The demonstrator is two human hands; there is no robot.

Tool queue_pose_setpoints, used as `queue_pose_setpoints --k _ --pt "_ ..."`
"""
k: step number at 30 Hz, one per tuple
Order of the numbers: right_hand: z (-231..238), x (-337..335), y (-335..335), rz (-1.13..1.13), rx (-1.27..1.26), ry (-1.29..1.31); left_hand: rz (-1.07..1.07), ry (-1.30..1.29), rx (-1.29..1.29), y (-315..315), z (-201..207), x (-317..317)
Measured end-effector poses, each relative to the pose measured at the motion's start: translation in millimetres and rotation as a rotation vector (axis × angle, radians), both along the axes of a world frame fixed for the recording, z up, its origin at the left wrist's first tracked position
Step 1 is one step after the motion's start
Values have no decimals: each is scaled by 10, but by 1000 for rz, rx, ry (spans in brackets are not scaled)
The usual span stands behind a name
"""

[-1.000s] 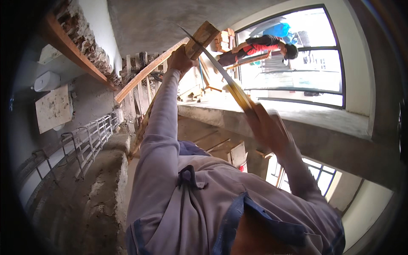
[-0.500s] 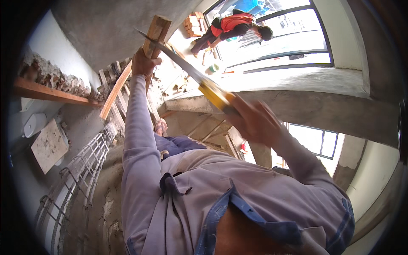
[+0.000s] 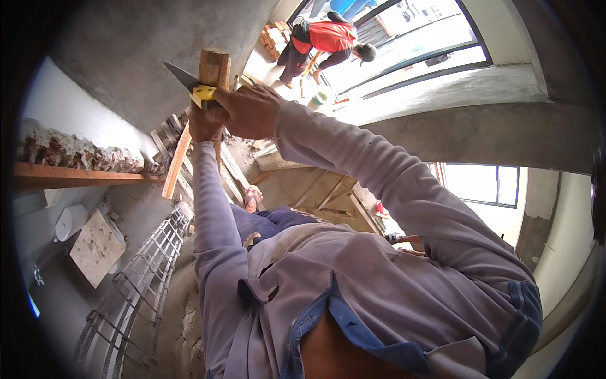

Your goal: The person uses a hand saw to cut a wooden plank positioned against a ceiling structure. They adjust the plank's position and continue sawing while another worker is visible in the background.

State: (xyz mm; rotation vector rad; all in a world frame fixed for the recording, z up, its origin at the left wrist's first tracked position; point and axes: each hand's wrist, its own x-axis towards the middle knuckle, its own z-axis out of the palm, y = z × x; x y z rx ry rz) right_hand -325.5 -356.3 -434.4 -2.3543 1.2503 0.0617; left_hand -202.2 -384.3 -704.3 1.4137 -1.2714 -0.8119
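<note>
The short square-cut block of brown timber (image 3: 214,67) stands raised at arm's length before the grey rendered wall (image 3: 126,57), with no surface beneath it; it is carried only by the hands. The left hand (image 3: 203,121) is closed around the lower part of the block, fingers wrapped and mostly hidden behind the right; the right hand (image 3: 248,110) is closed on the yellow grip (image 3: 203,95) of a hand saw, whose grey steel blade (image 3: 182,76) shows as a pointed tip to the left of the block, touching or just beside it; which, I cannot tell.

Handling, as a judgement: the block looks stiff, dry and light enough for one hand; the rough sawn faces should give a sure hold; the sound place to grip is low on the shaft, well below the blade. The saw blade is thin and likely to flex; the grip is its only safe hold.

Against the frame half a second earlier: the right hand, then drawn back near the chest with the long blade showing across the view, is now up beside the left at the block; most of the blade is out of sight beyond the timber. A long orange plank (image 3: 176,163) leans below the hands; a person in a red top (image 3: 325,36) bends over by the bright opening beyond.
</note>
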Motion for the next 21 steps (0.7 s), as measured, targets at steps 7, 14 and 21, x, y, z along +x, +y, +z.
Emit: queue_pose_setpoints --k 7,14,21 --pt "127 -423 220 2 -24 -20 136 43 0 -5 238 -73" --pt "1283 -1478 1267 34 18 134 205 -85 158 106 571 -78" --pt "5 -333 11 73 -107 -141 145 26 95 37 623 -159"
